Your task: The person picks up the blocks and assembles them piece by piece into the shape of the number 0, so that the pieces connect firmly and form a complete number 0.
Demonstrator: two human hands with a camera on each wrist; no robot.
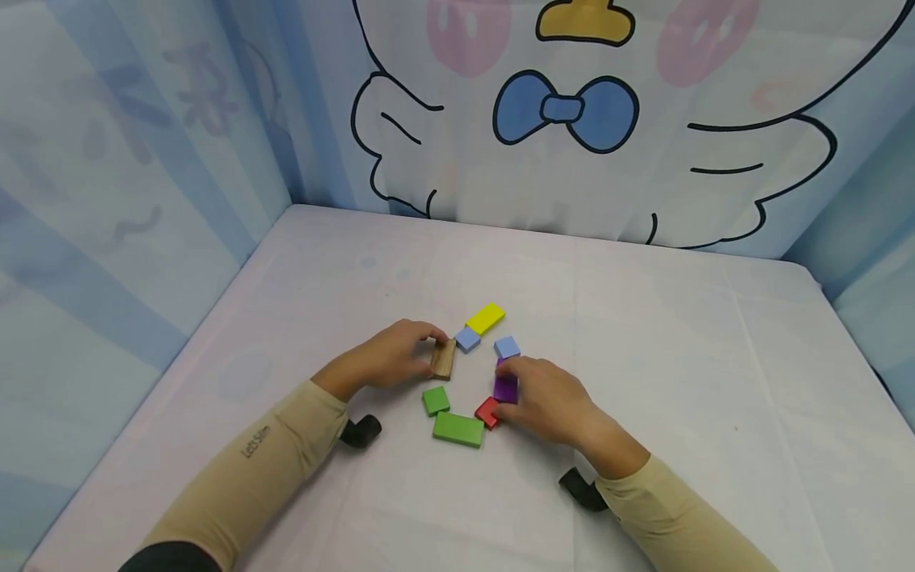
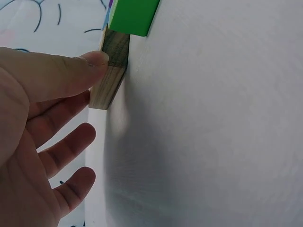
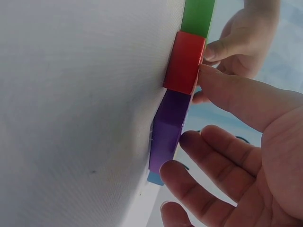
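My left hand (image 1: 396, 352) pinches a brown wooden block (image 1: 444, 361) at the left of a loose ring of blocks. In the left wrist view, the thumb presses one face of that wooden block (image 2: 112, 78), with a green block (image 2: 135, 16) beyond it. On the ring's right side my right hand (image 1: 554, 397) reaches over a purple block (image 1: 507, 389) with relaxed fingers. Its thumb touches the red block (image 3: 184, 62), and a fingertip rests at the top edge of the purple block (image 3: 169, 127) in the right wrist view.
A yellow block (image 1: 485, 318) meets a light blue block (image 1: 468, 340) at the ring's far side. Another light blue block (image 1: 507, 347) adjoins the purple one. A green square block (image 1: 435, 400) and a long green block (image 1: 459, 430) form the near side. Everything lies on a white-covered table (image 1: 679, 357).
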